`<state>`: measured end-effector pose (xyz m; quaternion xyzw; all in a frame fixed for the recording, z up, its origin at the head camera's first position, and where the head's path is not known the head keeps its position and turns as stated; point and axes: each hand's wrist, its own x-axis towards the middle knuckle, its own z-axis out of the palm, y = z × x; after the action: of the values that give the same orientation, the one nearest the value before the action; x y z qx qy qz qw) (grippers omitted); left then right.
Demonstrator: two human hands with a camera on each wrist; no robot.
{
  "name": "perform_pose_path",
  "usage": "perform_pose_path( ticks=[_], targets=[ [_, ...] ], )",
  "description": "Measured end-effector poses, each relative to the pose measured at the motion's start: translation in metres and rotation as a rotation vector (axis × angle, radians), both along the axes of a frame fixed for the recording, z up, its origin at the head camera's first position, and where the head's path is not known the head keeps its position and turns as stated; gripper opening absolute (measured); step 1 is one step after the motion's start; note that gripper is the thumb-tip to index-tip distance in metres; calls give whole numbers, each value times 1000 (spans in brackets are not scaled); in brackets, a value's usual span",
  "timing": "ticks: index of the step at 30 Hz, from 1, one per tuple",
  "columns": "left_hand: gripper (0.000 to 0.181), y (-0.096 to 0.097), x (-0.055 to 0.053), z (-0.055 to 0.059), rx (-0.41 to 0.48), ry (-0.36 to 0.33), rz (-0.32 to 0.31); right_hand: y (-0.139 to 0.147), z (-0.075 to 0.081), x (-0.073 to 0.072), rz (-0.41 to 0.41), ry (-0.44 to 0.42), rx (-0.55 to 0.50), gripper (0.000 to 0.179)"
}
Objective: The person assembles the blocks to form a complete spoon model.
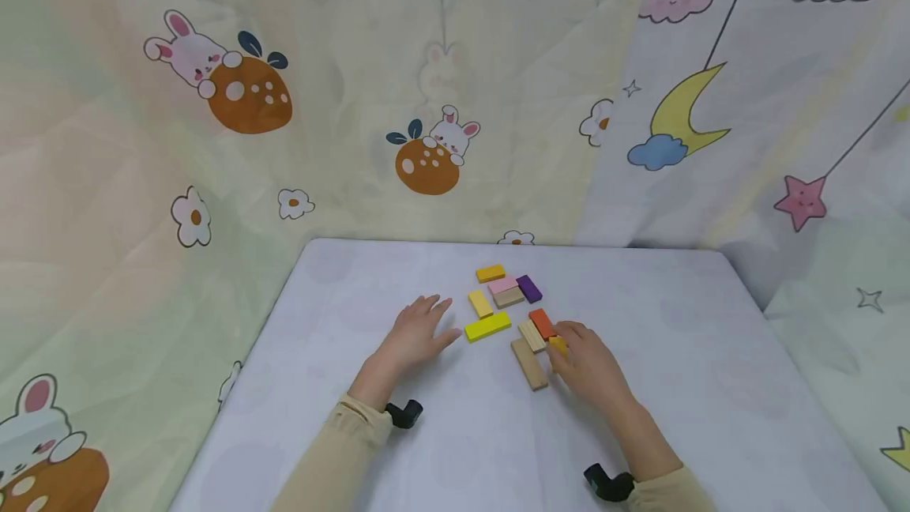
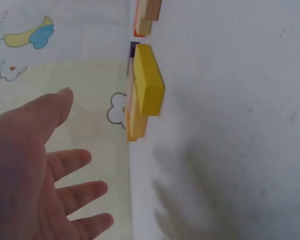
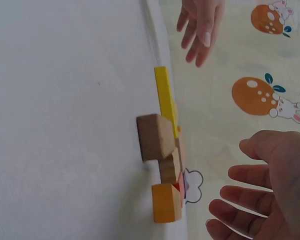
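My left hand (image 1: 415,334) hovers left of the bright yellow block (image 1: 487,327), fingers spread and holding nothing. In the left wrist view that block stands apart from the fingers (image 2: 82,192). On the other side, my right hand (image 1: 588,362) reaches over the small orange block (image 1: 558,346), partly covering it in the head view. The right wrist view has its loosely bent fingers (image 3: 245,197) apart from the orange block, with nothing in them. Beside that block lie a red-orange block (image 1: 542,323), a short wooden block (image 1: 532,335) and a longer wooden block (image 1: 529,364).
Farther back on the white table (image 1: 370,275) are a pale yellow block (image 1: 480,304), an orange-yellow block (image 1: 490,273), a pink block (image 1: 502,284), another wooden block (image 1: 508,298) and a purple block (image 1: 529,288). A printed cloth (image 1: 341,141) hangs behind the table.
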<state>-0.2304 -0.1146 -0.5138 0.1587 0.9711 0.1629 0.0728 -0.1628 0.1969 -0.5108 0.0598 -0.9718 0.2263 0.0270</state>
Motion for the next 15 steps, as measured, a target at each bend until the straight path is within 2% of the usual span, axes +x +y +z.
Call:
perform_pose_path(
  ticks=[7, 10, 15],
  targets=[
    [62, 8, -12, -20, 137, -82, 38, -14, -20, 7, 8, -1, -77, 39],
    [61, 12, -22, -27, 176, -93, 42, -19, -29, 10, 3, 3, -86, 36],
    [56, 19, -42, -29, 214, -103, 21, -30, -32, 16, 44, 78, -121, 26]
  ],
)
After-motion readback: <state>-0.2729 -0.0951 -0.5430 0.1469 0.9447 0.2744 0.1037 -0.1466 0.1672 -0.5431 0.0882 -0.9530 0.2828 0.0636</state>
